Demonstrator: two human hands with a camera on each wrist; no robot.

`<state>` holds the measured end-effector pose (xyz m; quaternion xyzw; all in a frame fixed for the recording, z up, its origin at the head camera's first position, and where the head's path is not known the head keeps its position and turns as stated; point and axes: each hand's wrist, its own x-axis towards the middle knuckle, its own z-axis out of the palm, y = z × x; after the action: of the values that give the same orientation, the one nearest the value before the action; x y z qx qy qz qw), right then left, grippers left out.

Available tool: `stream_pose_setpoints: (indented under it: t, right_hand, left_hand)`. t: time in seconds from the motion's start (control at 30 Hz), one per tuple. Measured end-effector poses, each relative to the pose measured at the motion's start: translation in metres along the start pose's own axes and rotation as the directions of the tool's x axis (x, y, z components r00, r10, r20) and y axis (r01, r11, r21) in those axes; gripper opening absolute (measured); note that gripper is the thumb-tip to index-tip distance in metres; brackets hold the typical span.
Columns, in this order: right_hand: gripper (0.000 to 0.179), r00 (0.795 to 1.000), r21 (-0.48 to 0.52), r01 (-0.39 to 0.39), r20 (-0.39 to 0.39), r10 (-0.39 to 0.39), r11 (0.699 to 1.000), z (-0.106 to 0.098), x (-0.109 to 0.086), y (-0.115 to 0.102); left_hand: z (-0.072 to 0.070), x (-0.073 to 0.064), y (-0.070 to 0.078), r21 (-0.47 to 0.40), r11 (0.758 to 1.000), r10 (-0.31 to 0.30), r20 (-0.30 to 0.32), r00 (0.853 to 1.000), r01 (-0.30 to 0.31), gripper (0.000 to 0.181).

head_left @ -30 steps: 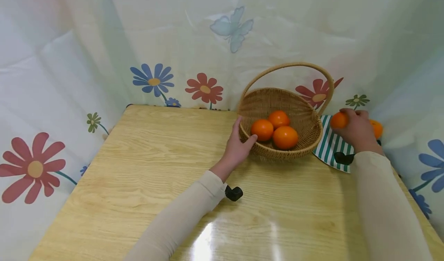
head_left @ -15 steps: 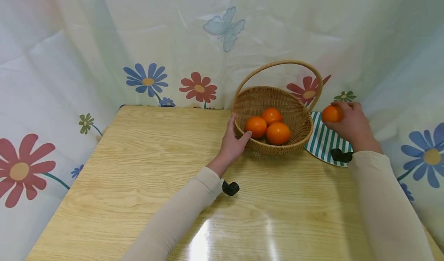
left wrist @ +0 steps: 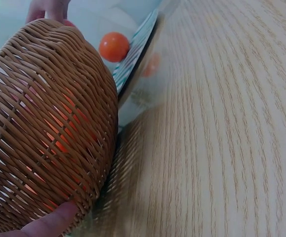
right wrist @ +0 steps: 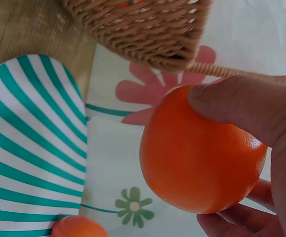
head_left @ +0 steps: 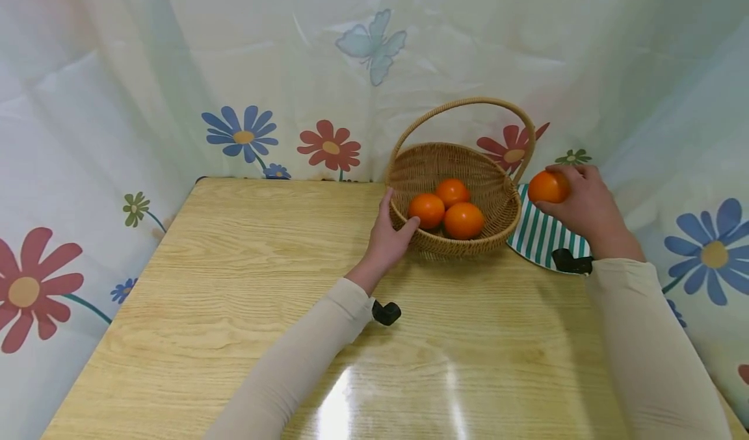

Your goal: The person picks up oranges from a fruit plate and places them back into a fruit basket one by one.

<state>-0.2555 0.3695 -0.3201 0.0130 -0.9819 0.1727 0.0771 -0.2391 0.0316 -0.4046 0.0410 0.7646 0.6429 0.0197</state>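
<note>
Head view, right hand [head_left: 591,207]: thumb and fingers closed as far as the round of one held fruit [head_left: 549,187], smooth and orange, in the air just right of the wicker basket [head_left: 468,247]; the palm side is hidden
Left hand [head_left: 386,238]: thumb and forefinger spread wide, both touching the basket's left side; the other fingers are out of sight, so how far they curl I cannot tell
Basket's place: near the far edge of the table [head_left: 263,264], mouth facing the camera, with three fruits [head_left: 463,221] inside, the rear one partly covered; whether its base sits flat cannot be made out
Striped plate [head_left: 541,235]: green and white, overlapped by the basket, right hand and cuff, so its full outline does not show
Sleeves [head_left: 304,359]: both run off the lower edge
Left wrist view, weave: basket cut off at left, its fruits only orange patches between the strands, too broken to count
Held fruit's sliver: a scrap behind the basket, by the cropped right fingers
Loose fruit [left wrist: 114,47]: against the plate, hidden in the head view
Right wrist view, grip: held fruit pinched between thumb and fingers, some fingertips behind it
Cropped: basket at top, plate at left, loose fruit at bottom
</note>
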Motion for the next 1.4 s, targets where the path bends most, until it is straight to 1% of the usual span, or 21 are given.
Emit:
stream_pose_setpoints:
  t: [0.1, 0.27, 0.47, 0.63, 0.87, 0.97, 1.17, 1.27, 1.4]
  right_hand:
    - [0.067, 1.000, -0.001, 0.016, -0.010, -0.016, 1.000, -0.003, -0.003, -0.004]
    - [0.067, 0.999, 0.001, 0.034, -0.027, -0.034, 0.999, -0.009, -0.009, -0.011]
    - [0.067, 0.996, 0.008, 0.059, -0.063, -0.058, 0.998, -0.014, -0.017, -0.021]
    - [0.067, 0.992, 0.020, 0.089, -0.093, -0.087, 0.996, -0.018, -0.024, -0.032]
    - [0.065, 0.981, 0.010, 0.145, -0.129, -0.142, 0.989, -0.017, -0.026, -0.046]
    - [0.065, 0.980, 0.009, 0.162, -0.118, -0.160, 0.987, -0.014, -0.026, -0.054]
    - [0.069, 0.980, -0.005, 0.177, -0.089, -0.176, 0.984, -0.003, -0.021, -0.067]
    - [0.069, 0.982, 0.000, 0.175, -0.074, -0.174, 0.985, 0.004, -0.018, -0.071]
    - [0.069, 0.987, 0.006, 0.157, -0.026, -0.157, 0.988, 0.012, -0.013, -0.078]
  left_hand:
    - [0.000, 0.000, 0.000, -0.001, 1.000, 0.003, -0.001, 1.000, -0.003, 0.079]
    - [0.000, -0.001, 0.002, -0.006, 1.000, -0.008, 0.003, 1.000, 0.008, 0.078]
    - [0.000, -0.002, 0.003, -0.014, 1.000, -0.008, 0.001, 1.000, 0.008, 0.078]
    - [0.002, -0.002, 0.003, -0.008, 1.000, -0.013, -0.001, 1.000, 0.013, 0.078]
    - [0.004, -0.002, 0.001, -0.002, 1.000, 0.002, -0.009, 1.000, -0.002, 0.079]
    - [0.004, -0.001, -0.002, 0.003, 1.000, 0.002, -0.015, 1.000, -0.002, 0.079]
    - [0.002, -0.002, -0.002, -0.003, 1.000, -0.003, -0.017, 1.000, 0.003, 0.079]
    - [0.002, -0.001, -0.002, -0.003, 1.000, 0.007, -0.016, 1.000, -0.007, 0.080]
    - [0.003, -0.001, -0.002, -0.007, 1.000, 0.015, -0.013, 1.000, -0.015, 0.080]
